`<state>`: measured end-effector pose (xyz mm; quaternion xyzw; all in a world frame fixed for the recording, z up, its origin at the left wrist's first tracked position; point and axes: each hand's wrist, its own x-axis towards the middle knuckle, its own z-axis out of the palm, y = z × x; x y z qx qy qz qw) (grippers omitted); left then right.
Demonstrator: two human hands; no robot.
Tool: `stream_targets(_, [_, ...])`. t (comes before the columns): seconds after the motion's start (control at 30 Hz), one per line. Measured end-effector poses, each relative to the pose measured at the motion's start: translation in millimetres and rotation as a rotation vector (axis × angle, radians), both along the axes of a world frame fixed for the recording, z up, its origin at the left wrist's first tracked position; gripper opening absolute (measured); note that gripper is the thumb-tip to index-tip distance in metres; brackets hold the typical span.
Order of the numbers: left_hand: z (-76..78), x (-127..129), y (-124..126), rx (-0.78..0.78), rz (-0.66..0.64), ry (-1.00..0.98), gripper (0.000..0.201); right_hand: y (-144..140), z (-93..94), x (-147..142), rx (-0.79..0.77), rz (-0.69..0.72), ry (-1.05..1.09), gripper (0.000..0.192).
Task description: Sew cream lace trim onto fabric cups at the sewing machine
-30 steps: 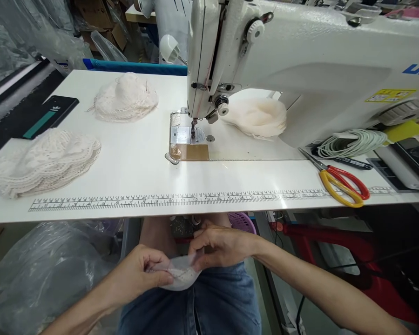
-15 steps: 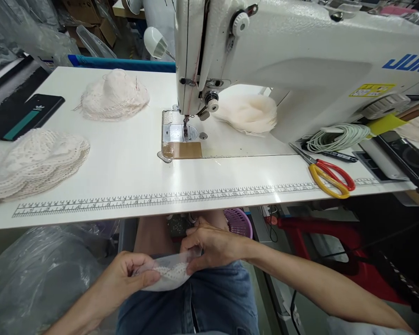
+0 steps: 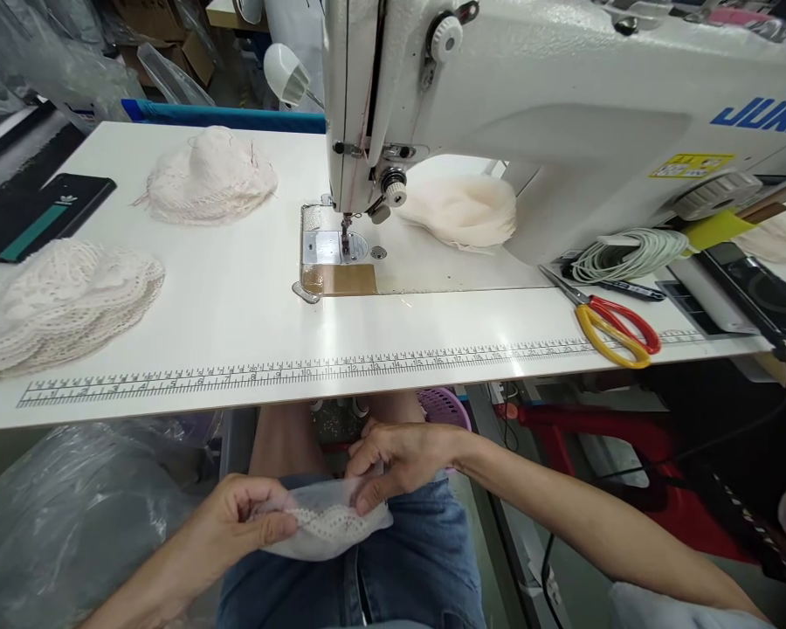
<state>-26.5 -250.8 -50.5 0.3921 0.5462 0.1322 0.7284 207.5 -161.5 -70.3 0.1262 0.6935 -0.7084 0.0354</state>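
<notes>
In the lap, at 6 o'clock: a small pale fabric piece (image 3: 331, 528) with a lace edge lies over the blue jeans (image 3: 406, 568), below the tabletop (image 3: 236, 306) edge.
Left grip: the left hand (image 3: 239, 524) is closed on the 9 o'clock end of the fabric piece, thumb pressed over curled fingers, almost no gap.
Right grip: the right hand (image 3: 403, 454) pinches the 1 o'clock edge of the same piece between thumb and forefinger; the other fingers are loosely bent.
Risk: I judge that the thin layers can slide apart or crease, because each hand has only a small pinch on a soft edge; the piece could also slip off the knee.
At 8 o'clock: a crumpled clear plastic bag (image 3: 72, 515) beside the leg.
Tabletop front: a printed ruler strip (image 3: 301, 371) along the near edge.
At 9 o'clock: a stack of lace pieces (image 3: 58, 301); behind it, at 10 o'clock, a dark phone (image 3: 39, 214).
At 3 o'clock: scissors (image 3: 612, 328) with red and yellow handles, next to a coiled cord (image 3: 622, 255).
At 11 o'clock: a second lace heap (image 3: 206, 179).
At 12 o'clock: the sewing machine (image 3: 563, 114), its needle (image 3: 344, 229) raised over a bare plate; a pile of cream pieces (image 3: 462, 210) lies behind it.
</notes>
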Motion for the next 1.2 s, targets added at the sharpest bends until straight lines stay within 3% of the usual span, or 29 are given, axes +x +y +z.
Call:
stream_targets(0.13, [1.6,1,-1,-0.038,0.041,-0.007,0.035,-5,0.6,-2,0.077,-0.036,-0.045,0.028])
stream_targets(0.33, [0.3,-1,-7,0.004,0.088,0.058,0.036,-9,0.1,-4,0.085,-0.126,0.055,0.021])
stream_targets(0.57, [8.9,7,7,-0.075,-0.195,-0.037,0.024,-6,5.6,-9,0.015,-0.011,0.034,0.022])
stream_targets(0.73, [5.9,15,12,-0.052,-0.241,0.038,0.014,0,-4.1,-2,-0.16,0.062,0.04,0.021])
stream_targets(0.87, [3.1,12,9,-0.056,-0.215,0.057,0.013,2,-11.9,15,-0.311,0.018,0.048,0.022])
stream_targets(1.0, [4.2,9,8,-0.11,-0.135,0.034,0.017,-3,-14.2,25,-0.407,-0.038,0.037,0.036])
stream_targets(1.2, [-0.6,2,3,-0.131,0.023,-0.012,0.029,-21,-18.9,28,-0.48,-0.282,0.034,0.058])
